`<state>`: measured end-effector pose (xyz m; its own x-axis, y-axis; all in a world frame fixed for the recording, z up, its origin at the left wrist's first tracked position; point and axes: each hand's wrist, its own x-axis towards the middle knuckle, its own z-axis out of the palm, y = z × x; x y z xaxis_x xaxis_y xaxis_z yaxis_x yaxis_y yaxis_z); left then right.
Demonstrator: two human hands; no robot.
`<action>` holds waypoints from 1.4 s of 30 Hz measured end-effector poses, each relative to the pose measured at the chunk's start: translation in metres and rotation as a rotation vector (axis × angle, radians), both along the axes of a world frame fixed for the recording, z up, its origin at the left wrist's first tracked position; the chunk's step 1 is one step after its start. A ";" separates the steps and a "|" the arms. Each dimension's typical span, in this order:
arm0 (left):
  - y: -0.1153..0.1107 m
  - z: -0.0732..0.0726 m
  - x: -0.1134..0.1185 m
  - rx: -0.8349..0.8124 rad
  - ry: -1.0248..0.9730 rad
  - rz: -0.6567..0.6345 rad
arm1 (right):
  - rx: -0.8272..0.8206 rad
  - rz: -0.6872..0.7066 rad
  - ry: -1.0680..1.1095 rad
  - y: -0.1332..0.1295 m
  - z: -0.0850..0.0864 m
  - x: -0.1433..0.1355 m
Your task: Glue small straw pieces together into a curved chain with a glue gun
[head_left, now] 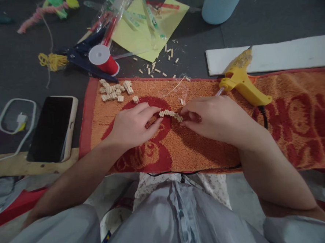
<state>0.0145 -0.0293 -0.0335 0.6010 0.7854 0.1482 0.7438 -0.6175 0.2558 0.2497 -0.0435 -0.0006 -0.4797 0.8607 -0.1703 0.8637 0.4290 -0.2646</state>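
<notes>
nearest me: an orange towel point(203, 155) lies along the front of the desk point(272, 23), probably to cushion small parts and spare the surface.

on it, between the two hands, is a short curved strip of pale joined pieces point(169, 113). left hand point(131, 126): thumb and forefinger nearly closed, pinching the strip's left end. right hand point(220, 119): fingers bent, tips nearly meeting on the other end. gripping only the ends leaves the middle in view; presumably this lets the bend be steadied from both sides.

a phone point(52, 128) sits off the towel to the left, clear of the elbows' path.

beyond the left hand, a cluster of small bundles point(111, 91) is heaped at the towel's corner, within easy reach, i judge; one single bundle point(135, 99) stands apart, closer in.

beyond the right hand, a yellow glue gun point(241, 85) lies with its nose over a white board point(290, 55), likely to keep drips off the desk.

farther: a spool of red thread point(108, 62), loose cut bits point(153, 67), yellow paper point(141, 45) under wrappers, and a blue-filled container point(223, 6) at the back.
</notes>
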 end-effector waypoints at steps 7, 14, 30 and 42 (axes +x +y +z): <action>-0.003 0.004 0.000 0.041 -0.013 0.012 | 0.044 -0.037 0.117 -0.001 0.000 0.006; -0.005 0.001 -0.002 0.134 -0.121 -0.026 | 0.059 -0.089 0.286 0.004 0.005 0.011; 0.002 -0.006 -0.001 -0.027 -0.219 -0.001 | 0.077 -0.100 0.444 -0.005 -0.001 0.015; 0.005 -0.005 0.004 -0.120 -0.125 0.033 | 0.170 -0.613 0.443 -0.060 -0.039 -0.033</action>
<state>0.0188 -0.0241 -0.0384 0.5577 0.8207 0.1239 0.7210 -0.5530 0.4177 0.2162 -0.1034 -0.0399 0.0983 0.9915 0.0849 0.7889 -0.0257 -0.6140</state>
